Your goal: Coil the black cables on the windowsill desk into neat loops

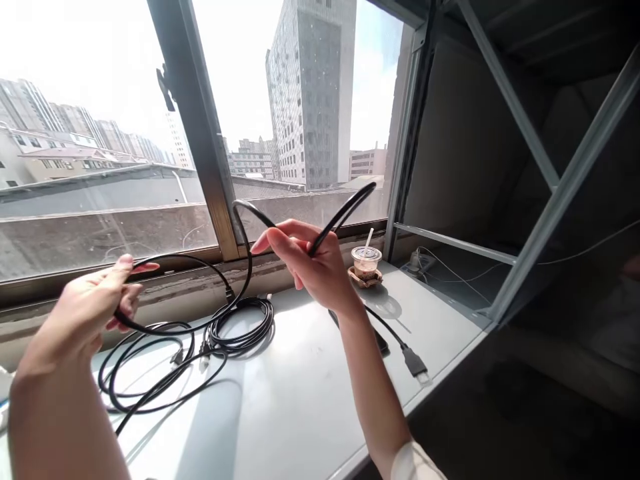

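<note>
A black cable point(249, 260) runs in the air between my two hands. At the left, my left hand point(107, 293) pinches it between thumb and fingers. My right hand point(310, 260) is closed on the cable higher up, near the middle, and a loop of it sticks up past the knuckles. Below, a coiled black cable point(267, 327) lies on the white table point(295, 400), with looser black loops point(113, 380) to its left. A cable end with a black connector point(414, 363) rests near the table's right edge, beyond my right forearm.
A lidded plastic cup with a straw point(366, 263) stands in a brown holder at the back right. Behind my right forearm lies a dark flat object point(381, 342), partly hidden. A window spans the back; a metal frame point(560, 193) rises at the right.
</note>
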Available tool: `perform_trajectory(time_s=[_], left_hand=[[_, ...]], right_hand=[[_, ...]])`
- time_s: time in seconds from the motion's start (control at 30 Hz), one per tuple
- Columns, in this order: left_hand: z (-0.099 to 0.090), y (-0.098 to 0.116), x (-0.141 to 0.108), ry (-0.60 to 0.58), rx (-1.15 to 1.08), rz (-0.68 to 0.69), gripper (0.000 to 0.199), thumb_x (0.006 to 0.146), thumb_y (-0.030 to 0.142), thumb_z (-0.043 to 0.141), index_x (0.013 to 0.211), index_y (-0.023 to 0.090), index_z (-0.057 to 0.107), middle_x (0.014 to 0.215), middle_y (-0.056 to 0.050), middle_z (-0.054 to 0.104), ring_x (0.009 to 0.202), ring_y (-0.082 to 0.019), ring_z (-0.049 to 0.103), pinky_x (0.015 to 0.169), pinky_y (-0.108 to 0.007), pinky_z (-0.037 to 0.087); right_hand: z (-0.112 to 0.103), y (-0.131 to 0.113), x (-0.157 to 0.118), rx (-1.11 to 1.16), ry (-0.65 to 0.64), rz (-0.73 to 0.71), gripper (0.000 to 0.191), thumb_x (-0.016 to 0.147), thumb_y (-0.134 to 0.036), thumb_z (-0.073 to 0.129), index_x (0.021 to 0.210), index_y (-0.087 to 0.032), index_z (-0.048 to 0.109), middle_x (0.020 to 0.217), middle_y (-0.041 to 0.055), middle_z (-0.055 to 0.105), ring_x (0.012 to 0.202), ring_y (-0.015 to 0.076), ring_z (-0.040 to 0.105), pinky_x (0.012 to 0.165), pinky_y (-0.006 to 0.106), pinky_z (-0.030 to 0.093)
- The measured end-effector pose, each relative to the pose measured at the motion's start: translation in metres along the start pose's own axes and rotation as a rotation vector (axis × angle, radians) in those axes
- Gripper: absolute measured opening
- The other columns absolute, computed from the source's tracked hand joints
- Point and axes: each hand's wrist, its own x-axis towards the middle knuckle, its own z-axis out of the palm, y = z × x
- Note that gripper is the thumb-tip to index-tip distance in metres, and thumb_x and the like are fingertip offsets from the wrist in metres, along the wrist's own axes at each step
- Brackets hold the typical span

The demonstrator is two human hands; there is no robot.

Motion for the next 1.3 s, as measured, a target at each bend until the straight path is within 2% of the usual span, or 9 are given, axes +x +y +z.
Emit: perform_trajectory(time_s=[0.1,0.27,0.57,0.77,0.87,0.93,1.07,1.17,1.3], left_hand=[[0.009,0.014,-0.008,0.015,0.059,0.043,0.033,0.088,0.047,0.042,0.066,0.022,0.043,0.028,0.009,0.03,0.022,-0.012,0.028,0.022,-0.023,0.023],[0.024,0.031,-0.023,0.071,0.032,0.552,0.038,0.086,0.059,0.039,0.089,0.021,0.035,0.035,0.013,0.032,0.024,-0.012,0.033,0.026,-0.021,0.026],[0.065,0.053,-0.097,-0.495,0.669,0.53,0.029,0.093,0.034,0.035,0.112,0.018,0.05,0.053,0.005,0.052,0.044,-0.009,0.048,0.049,-0.02,0.033],[0.036,0.052,-0.112,-0.638,0.652,0.395,0.055,0.082,0.052,0.051,0.126,0.02,0.043,0.078,-0.001,0.063,0.075,-0.018,0.061,0.074,-0.03,0.046],[0.009,0.023,-0.116,-0.647,0.894,0.433,0.066,0.067,0.052,0.069,0.123,0.025,0.048,0.118,-0.009,0.056,0.109,-0.028,0.051,0.094,-0.046,0.039],[-0.008,-0.006,-0.113,-0.679,0.995,0.339,0.07,0.062,0.049,0.072,0.124,0.026,0.049,0.119,-0.01,0.055,0.107,-0.03,0.052,0.091,-0.047,0.04],[-0.033,-0.06,-0.085,-0.547,0.82,0.103,0.048,0.082,0.05,0.048,0.121,0.022,0.05,0.104,-0.008,0.062,0.084,-0.021,0.06,0.079,-0.038,0.047],[-0.046,-0.083,-0.051,-0.233,0.726,-0.197,0.05,0.084,0.048,0.043,0.121,0.015,0.048,0.084,-0.008,0.066,0.056,-0.017,0.059,0.058,-0.032,0.049],[-0.053,-0.103,-0.025,0.077,0.886,-0.217,0.046,0.087,0.033,0.035,0.126,0.012,0.046,0.114,-0.022,0.058,0.1,-0.03,0.061,0.082,-0.046,0.047]], right_hand=[[0.002,0.013,0.006,0.057,0.022,0.051,0.032,0.086,-0.052,0.045,0.078,-0.025,0.06,0.04,-0.0094,0.028,0.036,0.0074,0.03,0.038,0.02,0.03],[0.009,0.044,0.018,0.268,0.037,0.265,0.037,0.079,-0.059,0.051,0.09,-0.024,0.058,0.046,-0.0098,0.038,0.038,0.0056,0.032,0.037,0.017,0.028],[0.028,0.041,0.012,0.311,-0.171,0.53,0.04,0.074,-0.054,0.058,0.085,-0.016,0.064,0.058,-0.0031,0.051,0.05,0.007,0.043,0.041,0.018,0.029],[0.008,0.054,0.013,0.186,-0.162,0.524,0.032,0.082,-0.034,0.049,0.102,-0.013,0.062,0.061,-0.0014,0.059,0.059,0.0109,0.058,0.057,0.022,0.044],[-0.005,0.053,0.012,0.084,-0.289,0.585,0.031,0.087,-0.028,0.043,0.108,-0.011,0.059,0.049,-0.005,0.052,0.045,0.0107,0.055,0.05,0.022,0.045],[-0.009,0.049,0.011,-0.033,-0.292,0.582,0.028,0.087,-0.026,0.043,0.102,-0.01,0.061,0.043,-0.0066,0.047,0.037,0.0094,0.051,0.045,0.021,0.042],[-0.009,0.037,0.007,-0.159,-0.2,0.503,0.026,0.083,-0.032,0.051,0.092,-0.011,0.064,0.041,-0.0075,0.044,0.033,0.0079,0.045,0.037,0.019,0.039],[-0.007,0.027,0.003,-0.16,-0.207,0.446,0.029,0.081,-0.038,0.053,0.087,-0.012,0.064,0.041,-0.0076,0.043,0.032,0.0073,0.043,0.034,0.018,0.036],[-0.005,0.02,0.0,-0.142,-0.201,0.402,0.031,0.081,-0.04,0.053,0.086,-0.011,0.064,0.041,-0.0072,0.044,0.031,0.0064,0.042,0.033,0.017,0.034]])
